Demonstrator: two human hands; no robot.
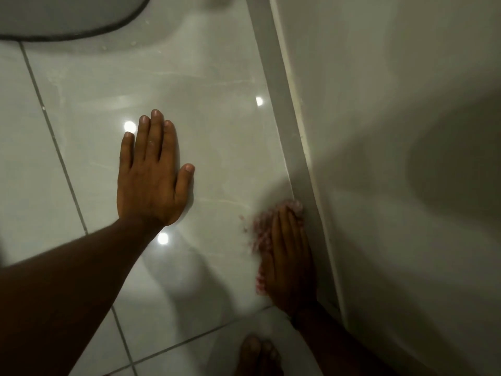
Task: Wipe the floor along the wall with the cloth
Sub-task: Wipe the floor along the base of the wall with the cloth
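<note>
My right hand (291,259) presses flat on a red-and-white checked cloth (262,234) on the glossy white floor tiles (217,137), right against the grey skirting (284,109) at the foot of the white wall (393,131). The cloth shows at my fingertips and along the left side of the hand; the rest lies hidden under the palm. The image of this hand is blurred. My left hand (153,172) rests flat on the tile to the left, fingers together and pointing away from me, holding nothing.
A grey mat with a dark edge (67,20) lies at the top left. My bare toes (257,354) show at the bottom edge. Grey grout lines cross the tiles, and ceiling lights reflect in them.
</note>
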